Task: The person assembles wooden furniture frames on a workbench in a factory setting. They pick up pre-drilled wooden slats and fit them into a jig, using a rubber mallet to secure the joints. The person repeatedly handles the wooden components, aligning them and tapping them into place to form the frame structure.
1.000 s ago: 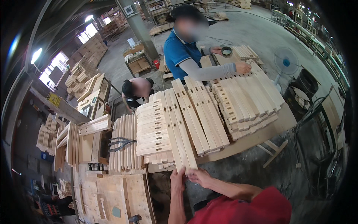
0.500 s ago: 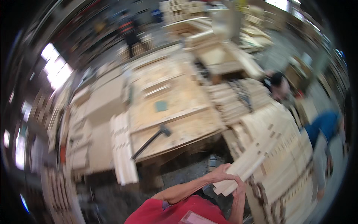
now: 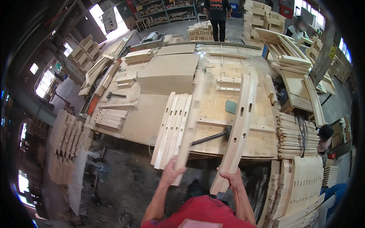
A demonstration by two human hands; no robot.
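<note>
Head view: cluttered plywood workbench (image 3: 159, 114) in a timber-stacked workshop.

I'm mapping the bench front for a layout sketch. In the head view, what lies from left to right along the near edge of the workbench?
Stack of short pale wooden slats → row of slotted pale wooden rails → straight pale wooden strip in the left hand → black-headed mallet → curved slotted wooden rail in the right hand.
</note>
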